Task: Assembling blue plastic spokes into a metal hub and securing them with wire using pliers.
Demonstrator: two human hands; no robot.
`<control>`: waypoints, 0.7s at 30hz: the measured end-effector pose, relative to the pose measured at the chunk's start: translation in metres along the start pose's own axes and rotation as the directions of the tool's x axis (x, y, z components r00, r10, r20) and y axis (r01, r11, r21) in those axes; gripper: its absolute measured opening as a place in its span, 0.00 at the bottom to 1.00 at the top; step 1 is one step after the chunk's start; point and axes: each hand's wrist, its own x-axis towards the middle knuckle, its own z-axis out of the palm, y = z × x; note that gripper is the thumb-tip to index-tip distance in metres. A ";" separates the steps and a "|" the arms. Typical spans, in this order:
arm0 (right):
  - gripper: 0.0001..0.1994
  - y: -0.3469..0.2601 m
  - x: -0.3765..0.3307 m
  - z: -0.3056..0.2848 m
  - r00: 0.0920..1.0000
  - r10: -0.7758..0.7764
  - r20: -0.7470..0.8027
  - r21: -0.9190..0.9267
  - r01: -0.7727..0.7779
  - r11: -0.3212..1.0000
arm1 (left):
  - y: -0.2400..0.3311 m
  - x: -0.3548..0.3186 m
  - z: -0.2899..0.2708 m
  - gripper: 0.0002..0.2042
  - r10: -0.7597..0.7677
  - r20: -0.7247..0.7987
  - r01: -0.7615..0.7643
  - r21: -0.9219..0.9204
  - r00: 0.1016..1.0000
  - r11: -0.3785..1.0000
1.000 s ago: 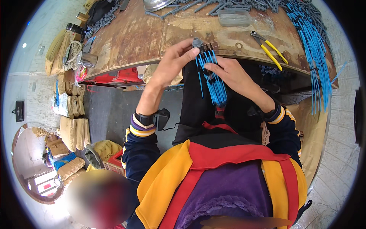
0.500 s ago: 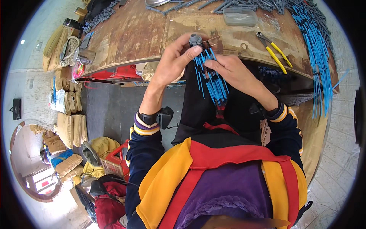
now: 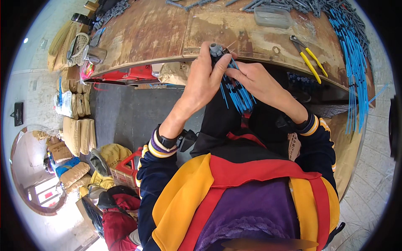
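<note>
Above the near edge of the table, my left hand [image 3: 201, 79] is closed around a grey round plastic piece [image 3: 216, 49] with a hollow top. From below that piece hangs a bundle of thin blue rods [image 3: 242, 99] with black bands. My right hand [image 3: 261, 83] pinches into the upper part of this bundle, thumb on top; its fingertips are partly hidden behind the rods. A fine light-coloured strand [image 3: 231, 44] sticks out past the grey piece. To the right of my hands, yellow-handled pliers [image 3: 310, 67] lie on the table.
More blue rods [image 3: 354, 67] hang over the table's right end beside heaped grey plastic parts [image 3: 322, 8]. A clear plastic box [image 3: 273, 19] stands at the back. On the left are a metal cup [image 3: 96, 54] and a woven basket [image 3: 79, 48]. Packages [image 3: 77, 136] and a red crate [image 3: 127, 169] stand on the floor.
The view has shifted slightly, with the table appearing further left and up at the back. My left hand has turned and now covers more of the grey piece and rods. My right hand keeps its pinch.
</note>
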 end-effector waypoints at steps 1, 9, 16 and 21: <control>0.13 -0.002 -0.003 0.005 1.000 -0.004 0.008 0.005 0.004 1.000 | 0.000 -0.003 -0.001 0.14 0.005 -0.034 -0.005 0.014 0.999 1.000; 0.08 0.008 -0.019 0.036 0.868 -0.252 -0.429 -0.115 0.224 0.968 | -0.005 -0.021 -0.004 0.13 0.039 -0.004 -0.040 -0.051 0.999 0.998; 0.08 0.000 -0.016 0.027 0.923 -0.185 -0.337 -0.086 0.166 0.982 | -0.016 -0.015 -0.019 0.13 0.032 0.157 -0.004 -0.176 0.987 0.984; 0.08 0.005 -0.018 0.039 0.825 -0.375 -0.422 -0.265 0.284 0.922 | -0.004 0.003 -0.035 0.13 -0.123 0.428 0.250 -0.253 0.895 0.935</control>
